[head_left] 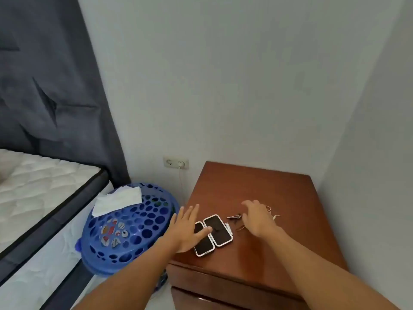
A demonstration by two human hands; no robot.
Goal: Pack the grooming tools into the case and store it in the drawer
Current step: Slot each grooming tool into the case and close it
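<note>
Case [217, 231] lying splayed open near the left front edge of the worktop [257, 182]; small metal grooming tools [234, 217] scattered just right of it. Left hand [186, 229] flat, fingers spread, resting over the left half. Right hand [258, 217] open, hovering above the tools, holding nothing. Risks: nudging the case off the near edge toward the blue basket [129, 227]; fumbling thin, slippery tools; pinching fingers on closing.

Blue basket [125, 233] beside mattress [40, 186]; white cloth [118, 200], perhaps tissue, on top.
</note>
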